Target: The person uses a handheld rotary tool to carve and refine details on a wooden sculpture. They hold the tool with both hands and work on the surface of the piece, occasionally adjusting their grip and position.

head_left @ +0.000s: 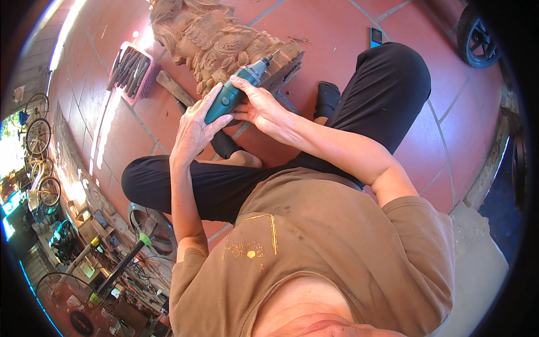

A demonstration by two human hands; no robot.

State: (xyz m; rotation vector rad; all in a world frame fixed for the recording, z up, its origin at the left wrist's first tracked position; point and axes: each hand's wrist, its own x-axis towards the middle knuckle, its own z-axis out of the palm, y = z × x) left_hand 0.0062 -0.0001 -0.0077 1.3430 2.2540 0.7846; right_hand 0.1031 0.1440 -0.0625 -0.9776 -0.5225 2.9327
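The green rotary tool [232,92] is between the two hands, above the legs and in front of the carved wooden sculpture [216,42], its nose pointing away to the right. The left hand [193,126] holds the rear part, its fingers close together along the side and its thumb pressing near the back end. The right hand [261,106] pinches the body between the thumb, near the nose, and fingers which go underneath and are partly hidden. In my judgement, this two-handed hold is good for handling the tool steadily; the right fingers should stay behind the nose, well away from the thin bit [274,56]. Whether the bit touches the wood I cannot tell, so it would be wise to leave some free space there before any switching on, and to check that the bit sits firmly.
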